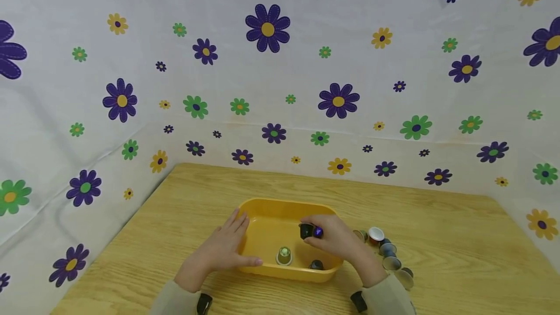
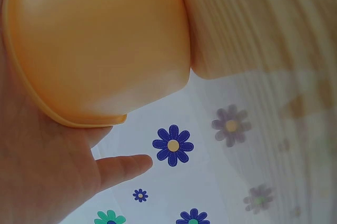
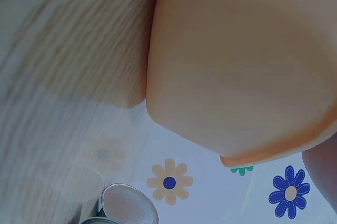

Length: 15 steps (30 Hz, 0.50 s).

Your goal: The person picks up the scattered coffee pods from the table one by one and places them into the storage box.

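My left hand rests over the left rim of a yellow plastic tub, fingers straight and thumb stretched along the front edge. In the left wrist view that hand lies against the tub's rim. Above the tub's right side, my right hand pinches a black coffee capsule and a purple coffee capsule between thumb and fingers. Inside the tub, a green-gold capsule stands rim down near the front wall, and a dark capsule sits to its right.
Several more capsules lie in a curved row right of the tub, including one with a white lid and a blue one. Wooden tabletop surrounds the tub. Behind it hangs a white flower-print sheet.
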Each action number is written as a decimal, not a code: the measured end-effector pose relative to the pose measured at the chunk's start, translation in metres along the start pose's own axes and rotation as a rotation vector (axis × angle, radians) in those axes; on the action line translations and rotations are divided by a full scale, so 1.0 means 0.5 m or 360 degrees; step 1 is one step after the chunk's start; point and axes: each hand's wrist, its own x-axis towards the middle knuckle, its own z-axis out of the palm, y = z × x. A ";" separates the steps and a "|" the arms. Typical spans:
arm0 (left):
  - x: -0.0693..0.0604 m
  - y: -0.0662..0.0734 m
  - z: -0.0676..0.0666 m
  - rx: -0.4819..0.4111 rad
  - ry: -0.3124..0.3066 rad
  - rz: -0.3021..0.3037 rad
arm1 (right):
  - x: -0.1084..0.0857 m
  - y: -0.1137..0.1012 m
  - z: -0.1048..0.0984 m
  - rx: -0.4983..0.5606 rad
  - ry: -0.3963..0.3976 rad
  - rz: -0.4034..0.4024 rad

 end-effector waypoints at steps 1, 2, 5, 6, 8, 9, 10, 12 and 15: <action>0.000 0.000 0.000 0.0001 0.0000 0.0001 | 0.000 -0.001 0.000 0.0000 0.0000 0.0002; 0.000 -0.001 0.000 0.0002 0.0001 0.0001 | -0.001 -0.001 -0.001 0.0000 0.0002 0.0004; 0.001 -0.002 0.001 0.0005 0.0007 -0.0003 | -0.001 -0.002 -0.002 -0.0007 0.0009 0.0004; 0.002 -0.002 0.001 0.0004 0.0009 -0.0004 | -0.001 -0.002 -0.002 -0.0005 0.0009 0.0003; 0.002 -0.003 0.001 0.0003 0.0011 -0.0009 | -0.001 -0.002 -0.002 -0.0009 0.0012 -0.0001; 0.002 -0.003 0.001 0.0004 0.0011 -0.0010 | -0.001 -0.003 -0.002 -0.0011 0.0013 -0.0004; 0.002 -0.003 0.001 0.0001 0.0010 -0.0011 | -0.001 -0.002 -0.002 -0.0013 0.0015 -0.0007; 0.002 -0.002 0.000 -0.0001 0.0008 -0.0013 | -0.001 -0.002 -0.002 -0.0022 0.0016 -0.0011; 0.002 -0.001 -0.001 0.0000 0.0008 -0.0010 | -0.002 -0.002 -0.001 -0.0029 0.0019 -0.0014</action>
